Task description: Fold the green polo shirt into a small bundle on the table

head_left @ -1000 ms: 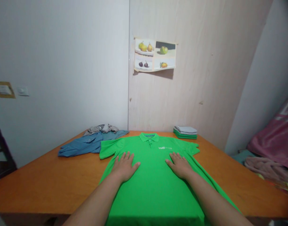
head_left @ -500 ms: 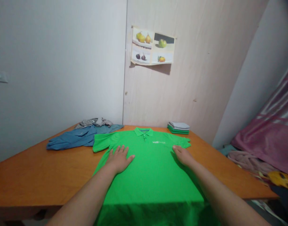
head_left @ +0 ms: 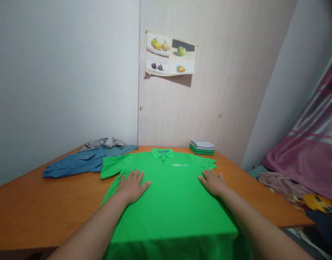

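Left hand: the left hand (head_left: 132,186) lies palm down on the green polo shirt (head_left: 168,202), fingers spread and flat, thumb angled toward the middle of the chest; it grips nothing.
Left forearm: bare, running from the lower left edge of the view up to the wrist, low over the shirt's left side.
Right hand: the right hand (head_left: 213,182) also rests palm down and flat, fingers splayed and pointing away from the person, at the shirt's right edge just below the right sleeve; nothing is pinched.
Right forearm: bare, stretched from the lower right corner along the shirt's right side.
Green polo shirt: spread face up on the wooden surface (head_left: 46,206), collar at the far end, white chest logo between the two hands, hem hanging over the near edge.
Blue shirt: a blue shirt (head_left: 84,162) lies crumpled to the left, touching the green left sleeve.
Striped garment: a striped garment (head_left: 102,143) is bunched behind the blue one, by the wall.
Folded stack: a stack of folded shirts (head_left: 202,147) sits at the far right corner, well apart from the hands.
Wall: a fruit poster (head_left: 169,54) hangs above.
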Tool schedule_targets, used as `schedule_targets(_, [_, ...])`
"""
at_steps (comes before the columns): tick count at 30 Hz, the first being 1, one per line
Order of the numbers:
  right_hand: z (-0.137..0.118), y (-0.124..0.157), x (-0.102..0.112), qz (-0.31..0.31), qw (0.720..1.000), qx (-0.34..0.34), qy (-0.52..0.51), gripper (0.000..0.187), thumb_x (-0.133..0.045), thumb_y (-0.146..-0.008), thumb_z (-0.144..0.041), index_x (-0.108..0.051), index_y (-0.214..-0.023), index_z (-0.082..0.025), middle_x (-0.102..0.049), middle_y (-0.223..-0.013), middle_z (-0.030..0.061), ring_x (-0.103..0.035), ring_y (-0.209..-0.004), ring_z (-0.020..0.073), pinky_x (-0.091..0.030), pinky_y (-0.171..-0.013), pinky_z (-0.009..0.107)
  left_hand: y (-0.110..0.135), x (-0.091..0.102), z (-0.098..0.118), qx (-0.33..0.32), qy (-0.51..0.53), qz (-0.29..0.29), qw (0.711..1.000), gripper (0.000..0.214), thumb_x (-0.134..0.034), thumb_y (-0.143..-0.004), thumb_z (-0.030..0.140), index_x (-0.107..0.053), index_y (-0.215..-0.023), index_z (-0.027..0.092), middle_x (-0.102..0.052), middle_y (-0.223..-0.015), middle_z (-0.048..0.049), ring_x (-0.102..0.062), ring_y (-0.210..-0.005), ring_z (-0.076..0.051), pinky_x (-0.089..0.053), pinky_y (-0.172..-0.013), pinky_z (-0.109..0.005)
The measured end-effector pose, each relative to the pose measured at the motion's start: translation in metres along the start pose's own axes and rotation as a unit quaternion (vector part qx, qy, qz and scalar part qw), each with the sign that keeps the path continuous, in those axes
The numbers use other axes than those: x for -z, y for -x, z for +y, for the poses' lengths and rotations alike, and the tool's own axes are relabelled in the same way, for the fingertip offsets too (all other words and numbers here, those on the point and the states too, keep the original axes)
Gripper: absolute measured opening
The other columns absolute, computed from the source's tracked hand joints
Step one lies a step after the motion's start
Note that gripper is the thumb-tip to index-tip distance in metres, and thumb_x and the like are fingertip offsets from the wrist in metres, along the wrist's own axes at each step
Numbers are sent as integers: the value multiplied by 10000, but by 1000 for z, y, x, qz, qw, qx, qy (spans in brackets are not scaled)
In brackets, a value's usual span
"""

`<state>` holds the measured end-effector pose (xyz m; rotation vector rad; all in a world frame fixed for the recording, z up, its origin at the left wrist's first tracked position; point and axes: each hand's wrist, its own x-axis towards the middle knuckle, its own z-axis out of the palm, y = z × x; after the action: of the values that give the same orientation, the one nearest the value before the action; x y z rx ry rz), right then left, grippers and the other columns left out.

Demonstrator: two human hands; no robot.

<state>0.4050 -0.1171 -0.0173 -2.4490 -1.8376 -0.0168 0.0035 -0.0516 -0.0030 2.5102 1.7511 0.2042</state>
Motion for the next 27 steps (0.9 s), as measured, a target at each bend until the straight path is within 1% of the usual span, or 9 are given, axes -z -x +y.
schedule_targets(2, [-9, 2, -4, 9, 1000, 26, -2, 774, -209, -976, -652, -345, -1548, -148, -257, -1632, 108, -137, -1522, 305, -82, -1197, 605, 0, 0, 1, 1, -3, -2, 1000, 888, -215, -904, 781, -319, -1567, 200, -204, -1639, -110, -148, -1518, -350, -132, -1181, -632])
schedule_targets(5, [-16, 4, -11, -2, 999, 48, -17, 808, -190, -967, -678, -322, -1559, -145, -252, -1635, 100, -150, -1521, 299, -129, -1210, 547, 1, 2, 2, 1, -4, -6, 1000, 887, -206, -906, 778, -315, -1568, 198, -191, -1642, -111, -146, -1519, -346, -129, -1182, -631])
schedule_targets(12, [-11, 6, -17, -9, 999, 43, -12, 823, -182, -957, -695, -303, -1568, -157, -238, -1642, 85, -133, -1524, 295, -106, -1215, 544, 12, 8, 2, 2, 8, -12, 1000, 873, -215, -908, 774, -335, -1560, 207, -197, -1642, -105, -139, -1520, -343, -122, -1190, -626])
schedule_targets(18, [-13, 28, -16, 2, 999, 41, -5, 793, -192, -957, -688, -297, -1573, -200, -235, -1644, 72, -129, -1524, 299, -96, -1210, 573, 38, 10, -1, 4, 14, -9, 1000, 855, -206, -916, 770, -335, -1561, 222, -185, -1646, -88, -120, -1524, -337, -110, -1193, -628])
schedule_targets(24, [-16, 61, -20, 18, 998, 57, 5, 777, -225, -959, -655, -342, -1556, -172, -262, -1629, 77, -141, -1522, 304, -76, -1213, 584, 69, 9, -6, -5, 15, 0, 1000, 843, -215, -920, 770, -340, -1560, 237, -206, -1641, -82, -123, -1524, -335, -120, -1197, -622])
schedule_targets(27, [-15, 74, -21, 28, 998, 63, 5, 769, -250, -953, -654, -357, -1550, -181, -273, -1624, 73, -148, -1521, 305, -77, -1214, 587, 82, 10, -9, -3, 17, 0, 1000, 829, -235, -922, 762, -353, -1555, 240, -203, -1642, -78, -119, -1524, -339, -119, -1199, -620])
